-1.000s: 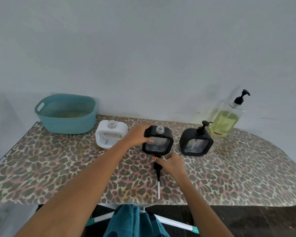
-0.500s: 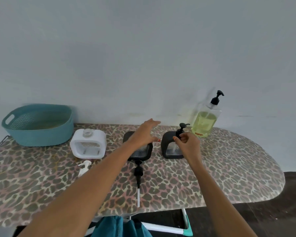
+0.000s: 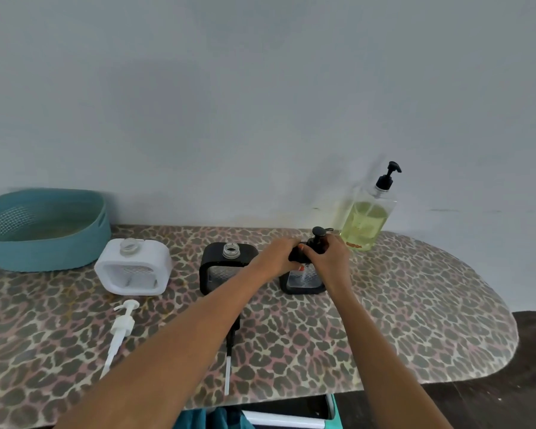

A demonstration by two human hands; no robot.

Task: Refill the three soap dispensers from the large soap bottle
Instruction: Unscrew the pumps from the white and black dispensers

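Note:
Three square dispensers stand in a row on the leopard-print board (image 3: 415, 305). The white dispenser (image 3: 133, 267) and the middle black dispenser (image 3: 217, 264) have open necks. Their pumps lie in front: a white pump (image 3: 121, 328) and a black pump (image 3: 229, 354), partly under my left forearm. My left hand (image 3: 276, 257) grips the top left of the right black dispenser (image 3: 304, 281). My right hand (image 3: 330, 258) is closed around its black pump (image 3: 318, 235). The large soap bottle (image 3: 367, 221), part full of yellow soap, stands behind against the wall.
A teal plastic basket (image 3: 44, 230) sits at the back left of the board. The board's rounded end lies to the right, with dark floor (image 3: 523, 382) beyond. The wall rises directly behind the items.
My left hand left the middle black dispenser and took hold of the right one. My right hand let go of the black pump on the board and closed on the right dispenser's pump.

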